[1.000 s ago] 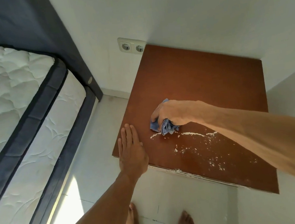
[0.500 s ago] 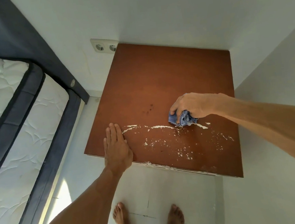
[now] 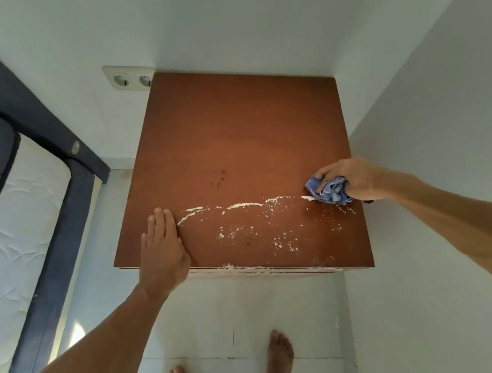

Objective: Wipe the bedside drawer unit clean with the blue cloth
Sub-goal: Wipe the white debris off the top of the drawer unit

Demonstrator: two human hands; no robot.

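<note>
The bedside drawer unit [image 3: 238,132] shows its brown wooden top from above. White crumbs and a thin white line [image 3: 241,206] lie across its near half. My right hand [image 3: 352,178] is shut on the bunched blue cloth [image 3: 329,192], pressed onto the top near the right edge, at the right end of the white line. My left hand [image 3: 163,248] lies flat, fingers together, on the near left part of the top, holding nothing. A few dark spots [image 3: 221,178] mark the middle.
A bed with a white quilted mattress [image 3: 8,238] and dark blue frame [image 3: 45,240] stands at the left. White walls close in behind and on the right. A double wall socket [image 3: 130,80] sits behind the unit. My bare feet [image 3: 279,357] stand on white floor tiles.
My right hand has swept the blue cloth from the left side of the top to the right edge, leaving a line of white crumbs. My left hand stayed flat on the top.
</note>
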